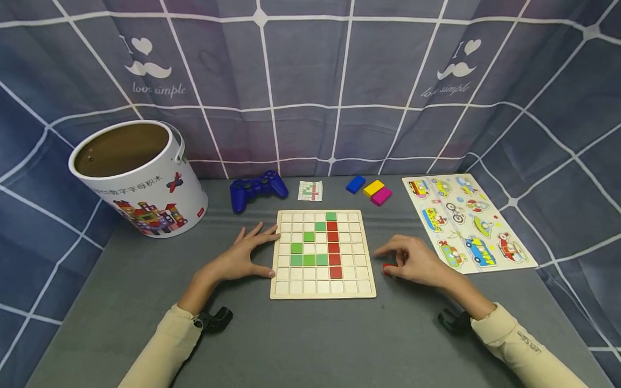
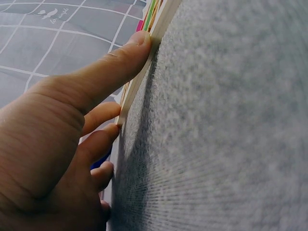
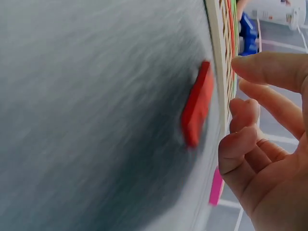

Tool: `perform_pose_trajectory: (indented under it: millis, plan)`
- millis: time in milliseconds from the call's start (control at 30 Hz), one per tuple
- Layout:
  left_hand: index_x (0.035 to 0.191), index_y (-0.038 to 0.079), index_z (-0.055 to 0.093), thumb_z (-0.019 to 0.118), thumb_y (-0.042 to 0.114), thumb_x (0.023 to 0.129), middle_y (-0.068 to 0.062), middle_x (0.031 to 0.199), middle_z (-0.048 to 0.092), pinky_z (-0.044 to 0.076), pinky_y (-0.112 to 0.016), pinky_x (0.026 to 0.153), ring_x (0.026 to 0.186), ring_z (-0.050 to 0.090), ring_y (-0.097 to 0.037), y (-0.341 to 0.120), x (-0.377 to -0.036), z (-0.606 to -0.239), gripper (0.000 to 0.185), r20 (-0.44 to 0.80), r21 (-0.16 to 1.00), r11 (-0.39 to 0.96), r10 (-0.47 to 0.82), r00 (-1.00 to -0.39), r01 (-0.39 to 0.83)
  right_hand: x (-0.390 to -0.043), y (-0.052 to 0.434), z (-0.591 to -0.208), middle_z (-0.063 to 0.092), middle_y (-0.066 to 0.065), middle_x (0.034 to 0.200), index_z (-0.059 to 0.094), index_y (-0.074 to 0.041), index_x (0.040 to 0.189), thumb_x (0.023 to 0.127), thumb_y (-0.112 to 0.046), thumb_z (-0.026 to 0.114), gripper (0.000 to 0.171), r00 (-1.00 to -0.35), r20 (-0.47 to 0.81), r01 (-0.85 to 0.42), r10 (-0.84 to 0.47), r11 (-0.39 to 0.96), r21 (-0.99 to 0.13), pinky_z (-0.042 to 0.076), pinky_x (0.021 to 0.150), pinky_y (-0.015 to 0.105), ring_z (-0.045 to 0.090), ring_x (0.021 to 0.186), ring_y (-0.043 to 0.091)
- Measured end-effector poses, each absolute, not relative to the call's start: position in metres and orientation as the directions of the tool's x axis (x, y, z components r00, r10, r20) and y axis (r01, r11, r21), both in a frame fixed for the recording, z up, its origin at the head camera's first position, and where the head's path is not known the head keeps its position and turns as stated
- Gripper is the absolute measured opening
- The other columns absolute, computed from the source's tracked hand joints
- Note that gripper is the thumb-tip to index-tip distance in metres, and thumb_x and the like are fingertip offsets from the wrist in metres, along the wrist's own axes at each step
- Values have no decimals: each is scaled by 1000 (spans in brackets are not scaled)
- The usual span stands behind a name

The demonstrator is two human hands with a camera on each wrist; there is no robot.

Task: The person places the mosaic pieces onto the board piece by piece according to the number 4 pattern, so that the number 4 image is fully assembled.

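1. Fingers of the right hand (image 1: pixel 418 263) curl loosely over a red tile (image 1: pixel 386 268) on the grey counter (image 1: pixel 310 339); the right wrist view shows the red tile (image 3: pixel 197 105) lying flat with the fingertips (image 3: pixel 255 65) just above it, not yet pinching it.
2. Fingers of the left hand (image 1: pixel 241 257) are spread and straight, flat on the counter, with the thumb (image 2: pixel 126 57) and fingertips pressed against the left edge of the wooden grid board (image 1: pixel 323 254), seemingly steadying it.
3. That red tile sits just beside the board's right edge, near its lower corner, apart from the grid squares.
4. On the board, a column of red tiles (image 1: pixel 332 247) runs down the right-of-centre squares, topped by one green tile; more green tiles (image 1: pixel 308 253) form a stepped shape to its left.
5. Judging by the filled squares, the pattern looks partly built: most of the grid is bare wood, and the loose tile is not yet placed.
6. A small pattern card (image 1: pixel 310 191) lies behind the board; its print is too small to compare with the layout.
7. Further out sit a blue game controller (image 1: pixel 257 189), three blocks in blue, yellow and pink (image 1: pixel 370 188), a vehicle peg puzzle (image 1: pixel 466 221) to the right, and a white bucket (image 1: pixel 140 180) to the left.
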State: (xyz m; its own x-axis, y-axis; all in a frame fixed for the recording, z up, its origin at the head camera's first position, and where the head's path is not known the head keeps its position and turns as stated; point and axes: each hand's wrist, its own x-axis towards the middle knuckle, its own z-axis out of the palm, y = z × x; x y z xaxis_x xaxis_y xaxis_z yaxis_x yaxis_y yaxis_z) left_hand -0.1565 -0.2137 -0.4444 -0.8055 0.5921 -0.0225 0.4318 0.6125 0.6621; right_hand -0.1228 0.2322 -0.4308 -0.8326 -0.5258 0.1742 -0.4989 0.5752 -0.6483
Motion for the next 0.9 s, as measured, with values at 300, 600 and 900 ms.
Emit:
perform_pose_trajectory:
  millis: [300, 600, 900]
  plan:
    - [153, 17, 44, 88, 41, 74, -1, 165, 23, -12, -62, 114, 152, 3, -36, -217, -154, -445, 94, -47, 659, 632, 575, -816, 408, -117, 247, -442, 63, -5, 85, 77, -16, 104, 70, 0, 85, 39, -853, 141, -474, -502, 634, -611, 42, 51, 23, 49, 56, 4]
    - [153, 18, 43, 88, 43, 74, 0, 165, 22, -13, -61, 115, 152, 3, -34, -215, -156, -445, 94, -60, 656, 637, 578, -814, 405, -116, 242, -441, 62, -8, 82, 77, -20, 99, 68, 1, 84, 38, -849, 172, -489, -499, 621, -612, 41, 51, 23, 49, 58, 6]
    - [153, 17, 44, 88, 44, 74, 1, 165, 22, -12, -61, 115, 152, 3, -34, -214, -158, -446, 94, -60, 651, 640, 581, -812, 410, -114, 206, -438, 61, -2, 79, 79, -16, 102, 73, -2, 83, 32, -778, 233, -559, -583, 474, -681, 41, 48, 21, 48, 54, 5]
